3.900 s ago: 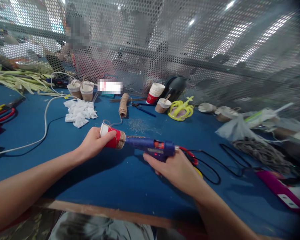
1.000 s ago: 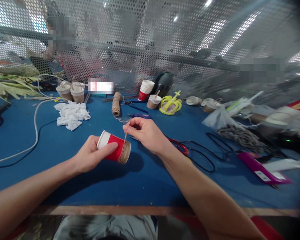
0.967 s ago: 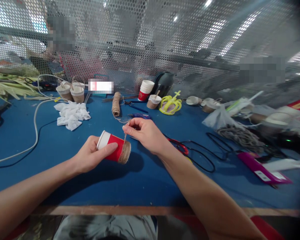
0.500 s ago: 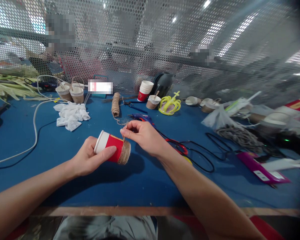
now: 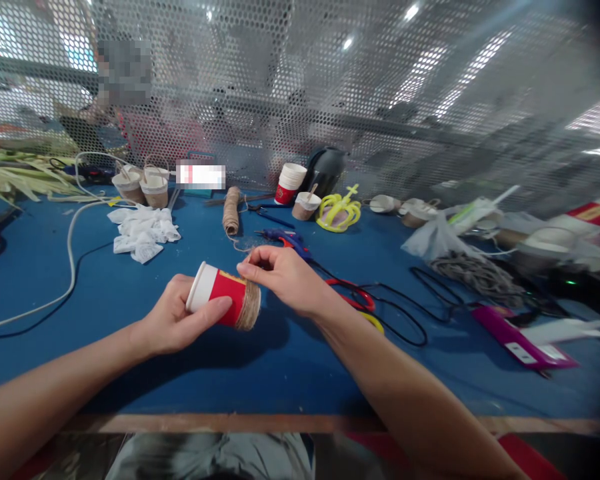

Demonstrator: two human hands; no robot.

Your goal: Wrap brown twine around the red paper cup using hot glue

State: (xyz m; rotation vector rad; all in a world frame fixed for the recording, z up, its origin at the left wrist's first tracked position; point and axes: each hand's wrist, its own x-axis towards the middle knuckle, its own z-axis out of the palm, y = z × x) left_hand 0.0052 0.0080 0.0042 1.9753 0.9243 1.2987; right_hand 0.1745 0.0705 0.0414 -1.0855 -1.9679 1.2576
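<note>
My left hand grips a red paper cup lying on its side above the blue table. The cup's bottom end is wrapped in brown jute twine. My right hand pinches the twine strand against the top of the wrapped band. The strand runs back to a twine spool further up the table. A blue glue gun lies on the table just beyond my right hand.
Red-handled scissors and a black cable lie right of my hand. A white cord, white paper scraps, twine-wrapped cups, stacked red cups, a yellow crown and a mesh screen are behind. A person sits beyond the screen.
My right hand put down the glue gun, which now lies on the table, and took the twine. It has since lowered the strand onto the cup, which my left hand turned slightly.
</note>
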